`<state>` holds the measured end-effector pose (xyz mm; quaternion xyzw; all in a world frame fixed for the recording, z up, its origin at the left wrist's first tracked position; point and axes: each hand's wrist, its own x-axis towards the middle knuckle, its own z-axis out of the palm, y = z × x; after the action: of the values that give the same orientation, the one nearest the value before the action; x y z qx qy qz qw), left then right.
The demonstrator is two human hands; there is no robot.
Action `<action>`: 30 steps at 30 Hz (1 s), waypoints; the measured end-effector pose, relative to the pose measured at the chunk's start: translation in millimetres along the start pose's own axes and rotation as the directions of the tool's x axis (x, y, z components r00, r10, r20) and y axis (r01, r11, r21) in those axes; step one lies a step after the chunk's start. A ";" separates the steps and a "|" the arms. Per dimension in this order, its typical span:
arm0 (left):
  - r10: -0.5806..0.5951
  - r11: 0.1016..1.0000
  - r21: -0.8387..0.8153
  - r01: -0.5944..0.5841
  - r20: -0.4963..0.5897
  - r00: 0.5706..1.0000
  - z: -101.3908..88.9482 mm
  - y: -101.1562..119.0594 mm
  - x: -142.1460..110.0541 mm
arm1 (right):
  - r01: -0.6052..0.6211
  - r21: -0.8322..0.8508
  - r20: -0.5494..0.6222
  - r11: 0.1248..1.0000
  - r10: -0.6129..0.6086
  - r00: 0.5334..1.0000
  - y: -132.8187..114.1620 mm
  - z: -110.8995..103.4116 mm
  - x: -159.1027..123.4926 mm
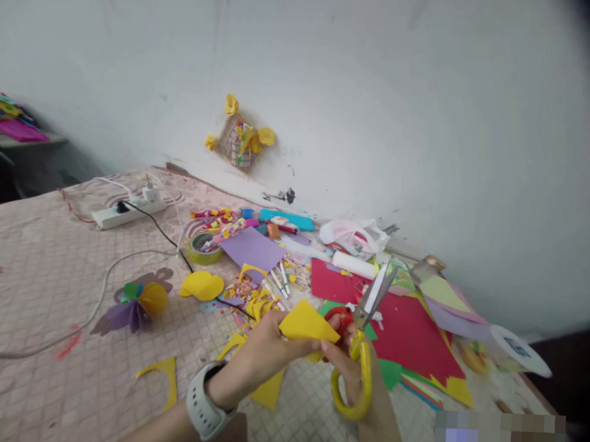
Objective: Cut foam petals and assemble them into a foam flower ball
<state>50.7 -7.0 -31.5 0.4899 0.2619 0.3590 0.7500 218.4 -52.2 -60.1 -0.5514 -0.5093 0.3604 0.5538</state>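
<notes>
My left hand (270, 344), with a white watch (206, 406) on its wrist, pinches a folded-looking piece of yellow paper (309, 322). The right hand (351, 370) has a pair of scissors (366, 377) hooked on it, with one yellow and one red handle. Their blades point up and away, slightly apart, and are clear of the paper. Right fingertips also touch the near right edge of the yellow paper. Beneath the hands lie yellow paper scraps (270, 390). A cut yellow offcut with a curved edge (172, 378) rests to the left.
A paper flower (133, 308) and stacked yellow petals (201, 285) lie left. Behind are tape (204, 249), purple paper (253, 248) and markers (277, 282). Red paper (407, 330) spreads right. A power strip (129, 214) trails cables across the cloth. A decorated frame (242, 142) hangs on the wall.
</notes>
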 end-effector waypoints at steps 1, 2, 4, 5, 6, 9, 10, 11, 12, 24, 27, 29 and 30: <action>0.010 1.000 -0.009 -0.010 0.002 1.000 -0.7 -0.5 0.2 | -0.003 -0.005 0.004 1.000 0.003 1.000 -3.3 1.1 0.2; 0.028 0.999 -0.022 -0.028 -0.005 1.000 -1.8 0.0 0.4 | -0.007 -0.012 0.013 1.000 0.007 1.000 -7.0 2.7 0.0; 0.078 0.996 -0.041 -0.082 -0.087 0.993 -6.2 4.6 0.8 | -0.012 -0.030 0.035 0.999 0.013 0.999 -14.9 7.3 -2.0; 0.107 0.992 -0.041 -0.115 -0.161 0.981 -9.5 8.5 1.1 | -0.008 -0.035 0.049 0.999 0.009 0.999 -18.8 10.2 -4.0; 0.141 0.988 -0.033 -0.154 -0.248 0.958 -13.5 13.2 1.3 | 0.000 -0.040 0.068 0.999 0.003 0.998 -22.6 13.4 -6.5; 0.261 0.955 -0.003 -0.295 -0.461 0.848 -27.8 27.5 1.7 | 0.030 -0.096 0.173 0.995 -0.013 0.985 -32.2 24.6 -15.6; 0.295 0.941 0.004 -0.339 -0.503 0.812 -32.4 31.3 1.6 | 0.039 -0.129 0.226 0.991 -0.009 0.974 -34.6 29.0 -18.3; 0.321 0.927 0.012 -0.374 -0.537 0.780 -36.4 34.3 1.3 | 0.048 -0.159 0.273 0.986 -0.003 0.962 -36.3 33.5 -20.7; 0.340 0.917 0.020 -0.399 -0.561 0.755 -39.9 36.6 0.8 | 0.055 -0.180 0.309 0.982 0.003 0.951 -37.0 38.2 -22.6; 0.389 0.886 0.029 -0.463 -0.589 0.708 -40.1 40.3 -4.4 | 0.011 -0.154 0.391 0.988 0.051 0.919 -2.4 58.5 -23.1; 0.366 0.910 0.044 -0.413 -0.557 0.745 -33.1 36.9 -6.4 | 0.009 -0.115 0.390 0.993 0.036 0.920 -11.6 58.1 -25.4; 0.339 0.925 0.040 -0.378 -0.535 0.774 -28.9 34.3 -8.0 | 0.007 -0.124 0.369 0.992 0.039 0.928 -16.8 57.4 -27.5; 0.323 0.932 0.034 -0.361 -0.528 0.785 -27.2 33.1 -8.8 | 0.009 -0.129 0.355 0.992 0.037 0.934 -18.4 57.0 -28.3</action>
<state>15.8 9.5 -11.0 0.3863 0.3511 0.6175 0.5884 154.4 -67.9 -54.1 -0.5149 -0.6195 0.4249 0.4129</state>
